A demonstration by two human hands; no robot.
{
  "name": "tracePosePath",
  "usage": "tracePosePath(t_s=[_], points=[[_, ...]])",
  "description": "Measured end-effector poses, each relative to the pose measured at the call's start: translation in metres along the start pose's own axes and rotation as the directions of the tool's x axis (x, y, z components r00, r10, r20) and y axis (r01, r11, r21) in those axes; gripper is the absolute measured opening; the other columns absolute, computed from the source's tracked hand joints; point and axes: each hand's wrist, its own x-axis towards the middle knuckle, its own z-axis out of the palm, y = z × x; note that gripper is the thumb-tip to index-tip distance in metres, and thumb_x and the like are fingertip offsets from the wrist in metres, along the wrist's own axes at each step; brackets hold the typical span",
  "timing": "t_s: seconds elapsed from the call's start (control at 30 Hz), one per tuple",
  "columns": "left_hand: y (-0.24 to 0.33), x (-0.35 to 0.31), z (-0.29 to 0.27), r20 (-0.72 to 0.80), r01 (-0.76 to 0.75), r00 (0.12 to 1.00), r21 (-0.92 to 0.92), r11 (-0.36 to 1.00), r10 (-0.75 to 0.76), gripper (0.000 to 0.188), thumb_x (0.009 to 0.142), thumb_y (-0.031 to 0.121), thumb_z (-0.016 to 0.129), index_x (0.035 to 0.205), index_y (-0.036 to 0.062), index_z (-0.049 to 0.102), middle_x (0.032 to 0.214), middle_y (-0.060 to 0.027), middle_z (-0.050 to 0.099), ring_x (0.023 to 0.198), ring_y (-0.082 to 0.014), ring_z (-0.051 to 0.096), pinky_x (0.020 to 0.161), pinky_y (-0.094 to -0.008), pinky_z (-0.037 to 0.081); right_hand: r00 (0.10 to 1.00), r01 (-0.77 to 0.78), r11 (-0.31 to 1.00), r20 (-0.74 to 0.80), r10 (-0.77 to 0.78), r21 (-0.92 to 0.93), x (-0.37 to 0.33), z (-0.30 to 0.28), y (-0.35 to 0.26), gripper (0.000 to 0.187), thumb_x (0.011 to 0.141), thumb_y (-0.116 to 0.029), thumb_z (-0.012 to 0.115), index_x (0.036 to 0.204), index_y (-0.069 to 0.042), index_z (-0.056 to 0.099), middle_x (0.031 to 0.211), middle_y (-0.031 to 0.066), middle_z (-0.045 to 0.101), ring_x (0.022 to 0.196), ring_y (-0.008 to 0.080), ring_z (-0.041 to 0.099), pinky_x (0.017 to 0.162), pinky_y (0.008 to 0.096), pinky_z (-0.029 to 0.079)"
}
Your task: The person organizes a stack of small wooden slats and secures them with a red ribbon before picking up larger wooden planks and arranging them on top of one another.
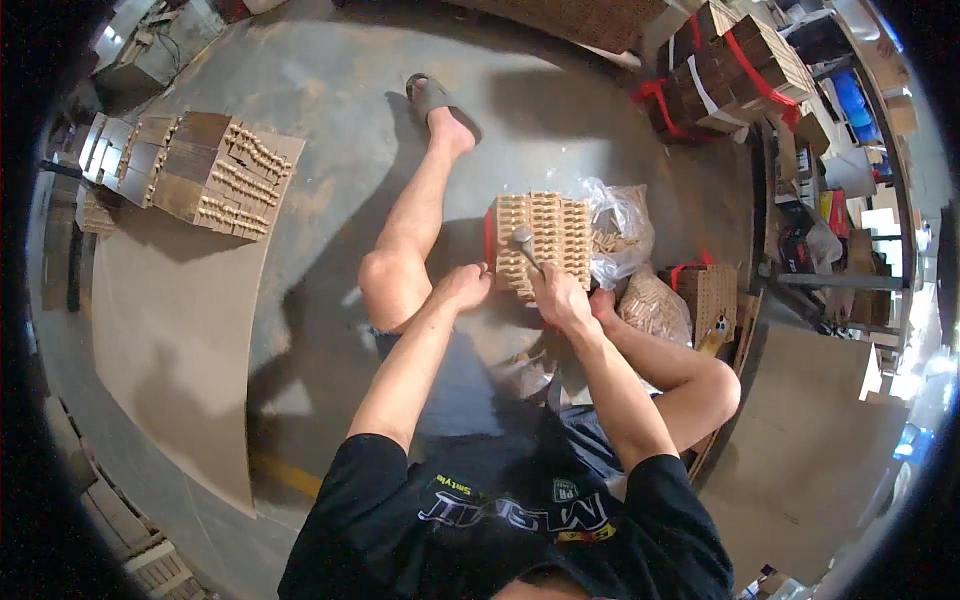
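Between my legs stands a block of wooden pieces point(572, 212) with rows of pale dowels sticking up from its top. A red band point(489, 240) shows along its left side. My right hand point(562, 298) is wrapped round the handle of a hammer point(522, 237), whose metal head is over the dowels; whether it touches them I cannot tell. At the block's lower left edge is my left hand point(468, 288), fingers curled in; what they hold, if anything, is hidden. Right of the block lie clear plastic bags of loose dowels point(652, 312).
On the left, more dowelled wooden blocks point(235, 185) sit on a large brown sheet point(170, 330). Strapped wooden stacks point(725, 75) stand at the far right, beside a cluttered shelf point(840, 280). Another drilled block point(708, 290) is near my right knee.
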Motion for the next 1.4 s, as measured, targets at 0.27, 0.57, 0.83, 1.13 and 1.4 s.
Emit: tracePosePath(t_s=[0.27, 0.57, 0.83, 1.13, 1.4], points=[[0.010, -0.005, -0.010, 0.053, 0.010, 0.999, 0.023, 1.000, -0.011, 0.047, 0.092, 0.031, 0.046, 0.132, 0.0088, 0.059, 0.126, -0.0213, 0.062, 0.120, -0.0364, 0.057, 0.102, -0.0434, 0.046, 0.995, 0.009, 0.993, 0.096, 0.003, -0.120, -0.001, -0.021, -0.011, 0.035, 0.099, -0.033, 0.048, 0.108, -0.002, 0.062, 0.089, 0.0288, 0.067, 0.083, 0.0476, 0.065, 0.074, 0.0554, 0.049], [-0.004, 0.012, 0.001, 0.008, -0.060, 0.998, -0.004, 0.998, 0.060, 0.046, 0.092, 0.033, 0.045, 0.127, 0.0080, 0.061, 0.123, -0.0217, 0.063, 0.117, -0.0394, 0.058, 0.099, -0.0461, 0.047, 0.998, 0.020, 0.981, 0.058, -0.009, -0.192, -0.002, -0.004, 0.017, 0.034, 0.098, -0.031, 0.052, 0.115, -0.002, 0.057, 0.084, 0.0305, 0.065, 0.079, 0.0474, 0.065, 0.063, 0.0565, 0.050], [0.016, -0.005, -0.008, 0.043, -0.028, 0.999, -0.025, 0.999, 0.029, 0.043, 0.093, 0.033, 0.043, 0.124, 0.0121, 0.063, 0.124, -0.0199, 0.063, 0.116, -0.0385, 0.058, 0.098, -0.0468, 0.047, 0.993, -0.101, 0.995, -0.064, 0.101, -0.002, 0.008, -0.011, 0.011, 0.030, 0.097, -0.026, 0.050, 0.107, 0.001, 0.060, 0.092, 0.0272, 0.063, 0.079, 0.0457, 0.064, 0.074, 0.0527, 0.050], [0.006, -0.001, -0.004, 0.062, -0.037, 0.997, -0.064, 0.997, 0.041, 0.044, 0.093, 0.031, 0.043, 0.126, 0.0095, 0.062, 0.127, -0.0210, 0.061, 0.120, -0.0383, 0.056, 0.100, -0.0473, 0.045, 0.978, -0.187, 0.981, 0.088, 0.191, -0.047, 0.027, -0.013, 0.006, 0.033, 0.100, -0.026, 0.044, 0.117, -0.001, 0.057, 0.095, 0.0293, 0.064, 0.088, 0.0458, 0.064, 0.080, 0.0529, 0.050], [0.011, -0.006, -0.008, 0.025, 0.007, 1.000, -0.031, 0.999, -0.006, 0.042, 0.094, 0.034, 0.045, 0.127, 0.0157, 0.063, 0.123, -0.0207, 0.064, 0.116, -0.0379, 0.059, 0.097, -0.0456, 0.047, 0.958, -0.284, 0.949, 0.086, 0.274, 0.138, 0.024, -0.029, -0.011, 0.043, 0.101, -0.034, 0.042, 0.112, 0.003, 0.061, 0.095, 0.0303, 0.066, 0.091, 0.0463, 0.064, 0.081, 0.0520, 0.049]])
